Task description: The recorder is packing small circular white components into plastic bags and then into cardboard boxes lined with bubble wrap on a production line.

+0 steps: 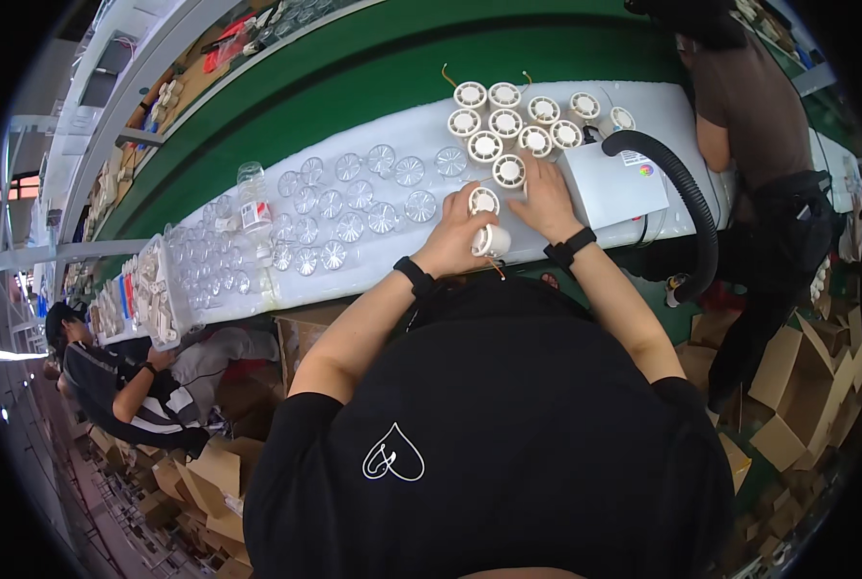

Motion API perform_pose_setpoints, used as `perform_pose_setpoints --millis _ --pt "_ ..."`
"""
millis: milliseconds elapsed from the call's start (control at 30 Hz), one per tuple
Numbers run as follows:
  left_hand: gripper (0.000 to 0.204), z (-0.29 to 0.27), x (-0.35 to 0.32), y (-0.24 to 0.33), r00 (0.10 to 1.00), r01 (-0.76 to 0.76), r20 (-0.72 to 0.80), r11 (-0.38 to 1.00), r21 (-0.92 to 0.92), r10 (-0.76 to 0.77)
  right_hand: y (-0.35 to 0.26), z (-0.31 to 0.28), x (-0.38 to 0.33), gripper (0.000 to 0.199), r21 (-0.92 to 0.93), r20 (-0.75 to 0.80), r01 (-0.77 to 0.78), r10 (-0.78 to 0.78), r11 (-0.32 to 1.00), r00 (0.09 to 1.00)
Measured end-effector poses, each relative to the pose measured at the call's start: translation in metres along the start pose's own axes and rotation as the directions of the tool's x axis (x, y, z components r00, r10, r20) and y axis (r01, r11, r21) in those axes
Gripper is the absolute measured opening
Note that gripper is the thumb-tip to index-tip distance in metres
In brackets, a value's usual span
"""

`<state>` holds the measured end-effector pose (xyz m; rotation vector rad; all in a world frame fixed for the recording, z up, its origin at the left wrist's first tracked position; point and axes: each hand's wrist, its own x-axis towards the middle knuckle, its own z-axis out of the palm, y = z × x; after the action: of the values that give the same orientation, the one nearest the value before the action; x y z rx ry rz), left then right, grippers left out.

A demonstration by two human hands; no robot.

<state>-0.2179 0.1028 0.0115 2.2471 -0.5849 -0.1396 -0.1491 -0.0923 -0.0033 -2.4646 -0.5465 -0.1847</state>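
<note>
We see our left hand [458, 236] with its grip closed around a small white cylindrical housing [492, 240], held on its side at the near edge of the surface [547, 106], which is covered in white padding. Just above it, touching the fingers, stands a white round part with a slotted face [484, 201]. Our right hand [547, 198] lies flat on the surface with fingers spread, its grip released, fingertips reaching a further slotted round part [509, 171] and its outer side against a grey box [612, 183].

Beyond the hands stands a cluster of similar white round parts [513, 121] in two rows (a couple with thin yellowish wires sticking up). To the left, clear plastic fan-like discs [354, 198] lie spread over the padding, with a clear bottle [253, 198] standing among them and a clear tray of small parts [151, 289] at the far left end.

A black corrugated hose [687, 193] arcs from the top of the grey box down over the surface edge on our right. A person in a brown shirt [750, 96] stands just past it, and another person in a striped dark top [132, 386] sits lower left. Cardboard boxes [798, 386] pile on the floor either side.
</note>
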Motion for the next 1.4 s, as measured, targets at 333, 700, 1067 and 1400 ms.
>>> perform_pose_setpoints --millis 333,700,1067,1400 --pt "0.05 0.033 0.003 -0.001 0.993 -0.114 0.028 0.851 0.513 0.116 -0.042 -0.047 -0.054 0.056 0.279 0.204 0.164 -0.226 0.946 0.953" --pt "0.062 0.001 0.0 0.013 0.998 -0.017 -0.065 0.989 0.15 0.027 -0.048 -0.02 -0.05 0.071 0.225 0.195 0.148 -0.193 0.963 0.962" --pt "0.055 0.01 -0.017 -0.025 0.973 0.204 -0.105 0.978 -0.045 -0.208 -0.044 -0.008 -0.052 0.054 0.108 0.063 0.194 -0.202 0.975 0.977" --pt "0.02 -0.288 0.087 0.157 0.743 0.081 -0.56 0.781 0.619 0.367 -0.041 -0.013 -0.055 0.048 0.052 0.102 0.098 -0.102 0.994 0.99"
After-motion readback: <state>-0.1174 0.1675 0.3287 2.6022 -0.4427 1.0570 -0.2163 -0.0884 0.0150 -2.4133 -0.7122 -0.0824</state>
